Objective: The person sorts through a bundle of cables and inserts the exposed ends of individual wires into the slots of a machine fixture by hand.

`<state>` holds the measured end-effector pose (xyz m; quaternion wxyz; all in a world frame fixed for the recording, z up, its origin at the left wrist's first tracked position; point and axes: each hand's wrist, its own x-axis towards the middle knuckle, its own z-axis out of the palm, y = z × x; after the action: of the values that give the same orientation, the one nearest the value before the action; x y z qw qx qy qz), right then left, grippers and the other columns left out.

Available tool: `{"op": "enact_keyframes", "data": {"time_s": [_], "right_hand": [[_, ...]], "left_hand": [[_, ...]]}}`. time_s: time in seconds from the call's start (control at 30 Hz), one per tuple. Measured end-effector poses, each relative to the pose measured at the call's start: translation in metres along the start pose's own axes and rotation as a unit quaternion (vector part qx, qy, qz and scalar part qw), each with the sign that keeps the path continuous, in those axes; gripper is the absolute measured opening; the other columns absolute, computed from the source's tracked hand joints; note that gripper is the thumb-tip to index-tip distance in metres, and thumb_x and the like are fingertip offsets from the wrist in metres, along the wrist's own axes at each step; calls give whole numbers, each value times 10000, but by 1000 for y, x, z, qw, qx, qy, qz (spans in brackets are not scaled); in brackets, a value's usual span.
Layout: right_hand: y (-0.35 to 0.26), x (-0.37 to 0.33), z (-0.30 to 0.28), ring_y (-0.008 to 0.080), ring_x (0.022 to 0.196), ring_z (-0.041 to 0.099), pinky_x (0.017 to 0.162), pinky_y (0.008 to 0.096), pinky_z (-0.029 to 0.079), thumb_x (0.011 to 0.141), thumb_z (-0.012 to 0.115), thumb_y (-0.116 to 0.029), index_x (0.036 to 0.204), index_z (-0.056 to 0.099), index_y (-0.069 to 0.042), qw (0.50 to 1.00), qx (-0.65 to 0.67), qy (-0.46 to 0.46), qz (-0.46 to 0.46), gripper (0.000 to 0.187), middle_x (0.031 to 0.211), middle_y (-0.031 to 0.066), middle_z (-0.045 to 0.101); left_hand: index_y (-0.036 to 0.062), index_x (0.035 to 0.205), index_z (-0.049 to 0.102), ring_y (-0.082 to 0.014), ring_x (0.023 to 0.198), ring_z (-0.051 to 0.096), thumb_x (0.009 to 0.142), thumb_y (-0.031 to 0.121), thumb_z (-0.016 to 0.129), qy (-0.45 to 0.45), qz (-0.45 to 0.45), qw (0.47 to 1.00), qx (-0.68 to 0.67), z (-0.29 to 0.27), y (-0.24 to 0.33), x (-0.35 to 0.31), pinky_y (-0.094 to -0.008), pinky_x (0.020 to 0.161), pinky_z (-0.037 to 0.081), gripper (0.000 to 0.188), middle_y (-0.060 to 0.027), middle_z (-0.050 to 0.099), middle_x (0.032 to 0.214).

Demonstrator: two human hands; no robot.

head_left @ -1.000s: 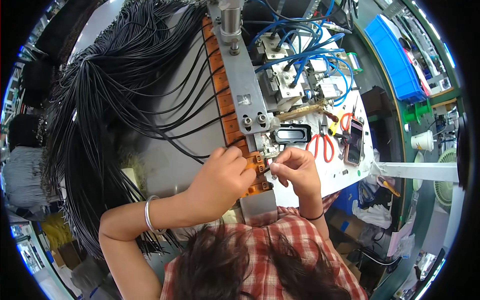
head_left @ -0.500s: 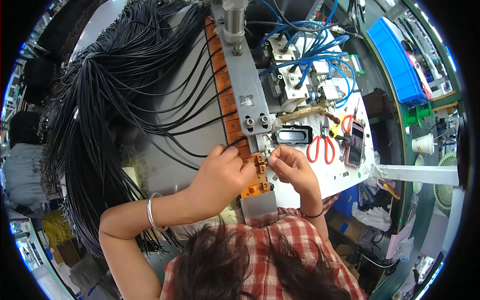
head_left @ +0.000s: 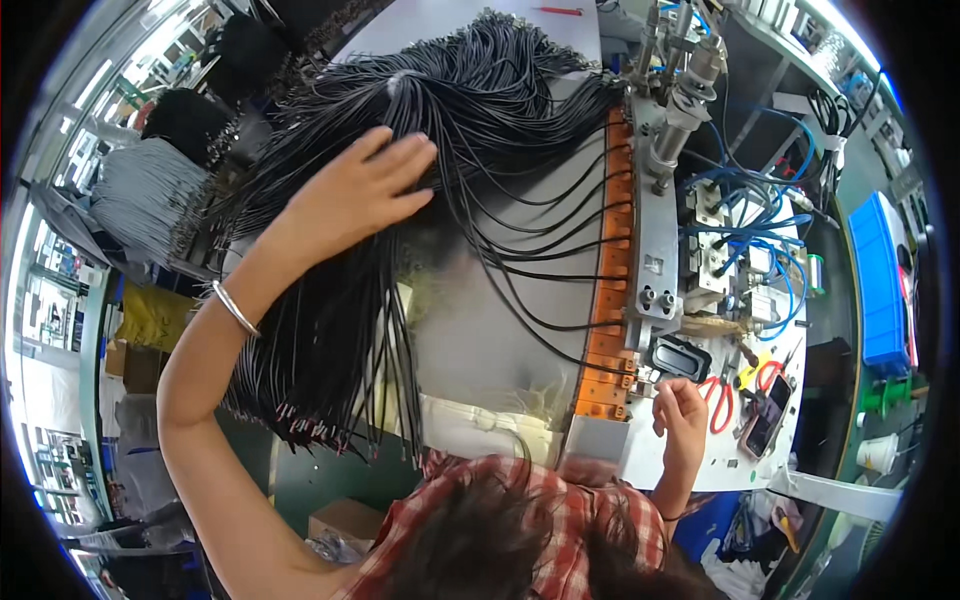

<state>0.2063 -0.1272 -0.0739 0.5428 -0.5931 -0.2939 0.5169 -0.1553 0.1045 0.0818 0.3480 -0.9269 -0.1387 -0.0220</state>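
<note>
My left hand (head_left: 372,190) is over the large bundle of thin black cables (head_left: 480,70), fingers spread and open, nothing visibly gripped. Several cables run from the bundle to a row of orange clamp blocks (head_left: 612,240), each cable ending in a block. Beside the lower end of this row is my right hand (head_left: 682,418), its fingers curled together; what they hold, if anything, is too small to see. A cable reaches the lowest orange block (head_left: 602,395), just left of that hand. Loose cable ends (head_left: 310,430) hang at the bundle's lower edge.
Right of the blocks stand a metal press (head_left: 655,240) and valves with blue air hoses (head_left: 765,235). A black tray (head_left: 680,358), red-handled scissors (head_left: 716,402) and a phone (head_left: 768,418) lie near my right hand. A blue bin (head_left: 880,285) is at the far right.
My left hand has left the orange blocks, moved up and left to the cable bundle, and opened. My right hand stays by the blocks, slightly lower relative to them. The view has shifted left.
</note>
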Motion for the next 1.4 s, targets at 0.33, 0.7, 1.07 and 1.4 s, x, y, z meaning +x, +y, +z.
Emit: {"op": "enact_keyframes", "data": {"time_s": [0.33,0.7,1.07,1.4], "right_hand": [[11,-36,-14,28,461,395,412,171,294,902,569,-123,862,560,-14,998,-6,70,2,117,610,-2,511],[12,-43,-24,32,461,398,409,173,293,895,574,-118,854,575,-8,997,-28,66,-20,118,608,-6,517],[-14,-38,15,26,621,507,544,163,379,893,597,-120,879,592,-4,999,-28,12,-44,117,684,-23,570],[-13,-6,26,33,667,525,574,169,397,889,582,-58,931,586,15,991,73,48,-105,84,765,-9,598]], "left_hand": [[99,761,671,-247,1301,358,696,152,603,-143,122,982,12,7,25,10,-436,1100,255,108,-111,518,1267],[81,655,481,-216,741,530,647,106,576,-26,62,986,-153,8,81,5,-380,875,458,99,-62,495,692],[-8,845,588,-274,738,607,600,-6,600,147,33,927,-343,-45,113,110,-341,638,500,245,-123,609,806],[-28,959,614,-260,648,582,592,-10,599,174,18,874,-454,-14,141,118,-340,542,456,368,-102,594,788]]}}
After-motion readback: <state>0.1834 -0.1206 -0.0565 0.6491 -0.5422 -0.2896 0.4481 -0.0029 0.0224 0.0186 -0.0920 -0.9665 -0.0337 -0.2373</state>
